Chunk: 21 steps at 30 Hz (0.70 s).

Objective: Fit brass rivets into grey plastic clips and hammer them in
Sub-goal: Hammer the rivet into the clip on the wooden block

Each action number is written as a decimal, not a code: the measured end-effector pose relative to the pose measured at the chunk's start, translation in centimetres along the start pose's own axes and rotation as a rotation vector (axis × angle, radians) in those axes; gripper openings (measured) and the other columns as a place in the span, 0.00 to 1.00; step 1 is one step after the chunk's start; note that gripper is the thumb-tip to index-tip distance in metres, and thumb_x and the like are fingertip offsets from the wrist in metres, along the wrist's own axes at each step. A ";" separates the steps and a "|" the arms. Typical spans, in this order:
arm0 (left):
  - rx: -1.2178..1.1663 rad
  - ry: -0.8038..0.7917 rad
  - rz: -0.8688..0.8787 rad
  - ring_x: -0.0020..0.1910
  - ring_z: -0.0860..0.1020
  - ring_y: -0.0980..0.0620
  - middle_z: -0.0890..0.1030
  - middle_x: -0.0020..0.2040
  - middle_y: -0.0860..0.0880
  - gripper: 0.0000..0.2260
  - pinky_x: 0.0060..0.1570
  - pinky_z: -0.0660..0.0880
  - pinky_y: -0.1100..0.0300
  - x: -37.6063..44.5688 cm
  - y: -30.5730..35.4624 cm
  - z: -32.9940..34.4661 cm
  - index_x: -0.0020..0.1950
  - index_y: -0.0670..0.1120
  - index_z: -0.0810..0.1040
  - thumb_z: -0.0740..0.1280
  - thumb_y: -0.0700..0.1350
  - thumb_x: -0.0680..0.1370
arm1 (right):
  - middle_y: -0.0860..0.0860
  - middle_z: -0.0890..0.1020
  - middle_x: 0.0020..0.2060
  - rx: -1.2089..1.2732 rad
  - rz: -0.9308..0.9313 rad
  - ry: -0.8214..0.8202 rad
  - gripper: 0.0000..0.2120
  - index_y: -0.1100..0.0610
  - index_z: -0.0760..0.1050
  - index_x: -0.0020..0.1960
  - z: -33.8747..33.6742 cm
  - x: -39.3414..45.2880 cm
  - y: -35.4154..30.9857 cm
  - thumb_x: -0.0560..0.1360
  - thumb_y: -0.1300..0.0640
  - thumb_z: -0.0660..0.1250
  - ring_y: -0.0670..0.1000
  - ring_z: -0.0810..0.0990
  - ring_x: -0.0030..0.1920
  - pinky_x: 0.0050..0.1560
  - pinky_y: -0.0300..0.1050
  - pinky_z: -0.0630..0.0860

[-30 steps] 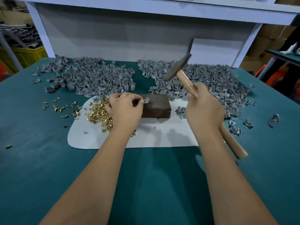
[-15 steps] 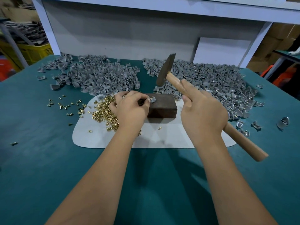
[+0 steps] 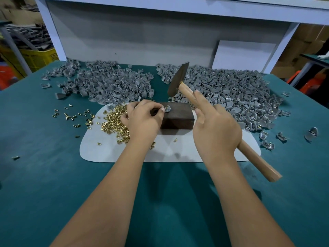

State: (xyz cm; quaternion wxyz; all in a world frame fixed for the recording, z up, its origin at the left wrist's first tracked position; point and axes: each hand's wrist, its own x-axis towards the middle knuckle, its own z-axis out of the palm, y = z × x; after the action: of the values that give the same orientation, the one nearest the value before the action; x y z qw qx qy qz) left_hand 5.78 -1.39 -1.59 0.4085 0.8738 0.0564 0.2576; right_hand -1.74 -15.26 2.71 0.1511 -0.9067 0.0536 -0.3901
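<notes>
My left hand [image 3: 142, 118] pinches a grey clip [image 3: 167, 109] with a brass rivet in it, held on the top left corner of a dark block [image 3: 178, 118]. My right hand [image 3: 213, 129] grips the wooden handle of a hammer [image 3: 178, 79], index finger stretched along the handle. The hammer's metal head hangs a little above and behind the block, just right of the clip. A heap of brass rivets [image 3: 114, 120] lies left of my left hand on a white mat [image 3: 99, 148].
Two big piles of grey clips lie at the back, one on the left [image 3: 106, 84] and one on the right [image 3: 231, 97]. Loose rivets [image 3: 74, 116] and a few clips [image 3: 267, 143] are scattered on the green table. A white shelf frame [image 3: 160, 41] stands behind.
The hammer head has come down and to the left, closer to the block. My left hand has kept the clip on the block.
</notes>
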 end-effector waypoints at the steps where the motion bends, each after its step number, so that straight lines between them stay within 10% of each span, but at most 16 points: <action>1: -0.004 -0.003 0.002 0.63 0.63 0.53 0.77 0.47 0.66 0.04 0.48 0.48 0.57 0.0 0.0 0.0 0.40 0.61 0.80 0.70 0.54 0.75 | 0.54 0.77 0.36 -0.016 -0.016 -0.028 0.22 0.44 0.73 0.67 0.0 0.0 0.0 0.75 0.58 0.67 0.52 0.63 0.33 0.34 0.43 0.56; 21: 0.000 -0.029 -0.003 0.64 0.63 0.53 0.79 0.52 0.64 0.06 0.52 0.50 0.55 0.0 0.0 -0.1 0.39 0.62 0.78 0.69 0.55 0.75 | 0.51 0.73 0.38 -0.092 0.012 -0.162 0.22 0.40 0.68 0.70 -0.3 0.3 0.0 0.78 0.56 0.61 0.52 0.65 0.34 0.29 0.41 0.52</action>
State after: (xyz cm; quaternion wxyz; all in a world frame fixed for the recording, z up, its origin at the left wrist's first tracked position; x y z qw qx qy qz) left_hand 5.71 -1.37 -1.51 0.4098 0.8773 0.0517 0.2442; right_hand -1.78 -15.43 3.10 0.1156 -0.9409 0.0644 -0.3118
